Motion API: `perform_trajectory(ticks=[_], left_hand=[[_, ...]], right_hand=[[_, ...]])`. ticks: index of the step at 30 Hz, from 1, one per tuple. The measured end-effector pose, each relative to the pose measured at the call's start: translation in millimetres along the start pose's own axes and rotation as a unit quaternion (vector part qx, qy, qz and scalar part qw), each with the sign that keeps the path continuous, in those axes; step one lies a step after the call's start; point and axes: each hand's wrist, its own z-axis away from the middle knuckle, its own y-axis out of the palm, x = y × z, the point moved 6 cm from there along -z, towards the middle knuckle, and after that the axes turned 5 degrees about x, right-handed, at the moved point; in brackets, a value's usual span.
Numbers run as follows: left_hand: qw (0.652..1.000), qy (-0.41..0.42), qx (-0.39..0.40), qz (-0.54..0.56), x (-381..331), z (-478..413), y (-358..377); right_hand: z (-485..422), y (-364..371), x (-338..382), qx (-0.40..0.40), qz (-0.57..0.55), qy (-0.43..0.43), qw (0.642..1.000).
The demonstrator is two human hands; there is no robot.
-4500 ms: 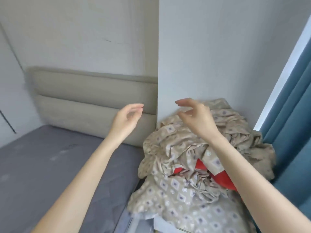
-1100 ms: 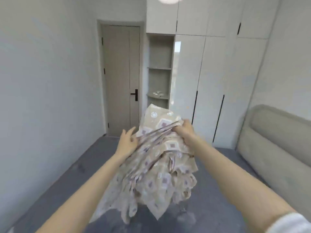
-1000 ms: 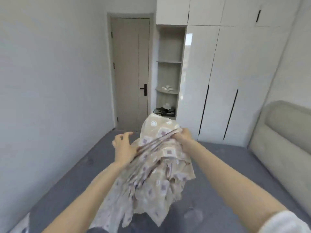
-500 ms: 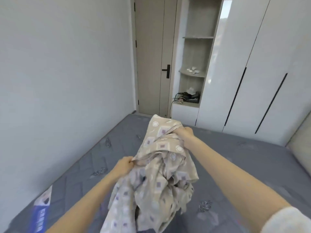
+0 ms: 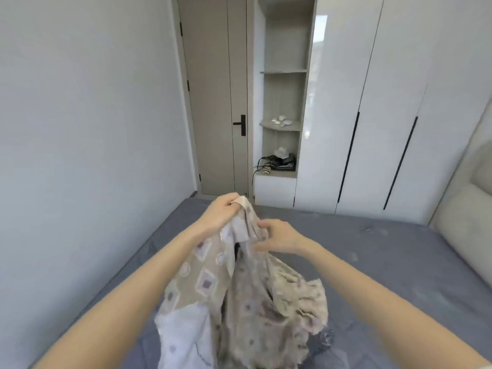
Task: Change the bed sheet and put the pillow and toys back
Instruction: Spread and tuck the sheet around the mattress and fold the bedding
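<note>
Bed sheet [image 5: 239, 302], beige with a diamond print and a pale underside showing lower left, hangs bunched in front of me over the bare grey-blue mattress [image 5: 386, 262]. Its lower folds come down near the mattress at the bottom of the view, contact unclear. My left grip [image 5: 221, 213] is on top, fingers curled tight round one corner of the sheet, with the corner tip poking out past the knuckles. My right grip [image 5: 279, 237] is just beside it, lower and to the right, fingers loosely bent and lying against the fabric. I cannot tell if they pinch a fold or only touch it. Both forearms are bare and reach in from the bottom corners. Padded beige headboard [image 5: 468, 209] at the right edge, plain wall [image 5: 80, 129] on the left. Past the far end of the bed: closed door [image 5: 215, 102] with a dark handle, open shelf niche [image 5: 283, 73] beside it, white wardrobe [image 5: 386, 102] with dark vertical slots. Small white bits [image 5: 281, 120] sit on the niche's middle shelf, dark cabled gear [image 5: 279, 162] on the lowest one.
</note>
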Motion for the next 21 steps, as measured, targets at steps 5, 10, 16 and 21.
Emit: perform_trajectory(ticks=[5, 10, 16, 21], left_hand=[[0.998, 0.008, 0.05, 0.028, 9.2, -9.1, -1.5], [0.996, -0.005, 0.089, 0.028, 40.3, -13.4, -7.3], [0.988, 0.056, 0.074, -0.127, 55.5, -26.5, -4.5], [0.996, -0.027, -0.062, -0.066, 80.1, -30.2, -0.9]], right_hand=[[-14.8, 12.0, -27.9, -0.158, -0.038, 0.065, 0.985], [-15.2, -18.5, -39.0, -0.249, -0.046, 0.098, 0.963], [-11.3, -74.7, -5.4, -0.387, -0.227, 0.045, 0.893], [-4.2, -98.4, -4.8, -0.417, -0.306, 0.047, 0.855]])
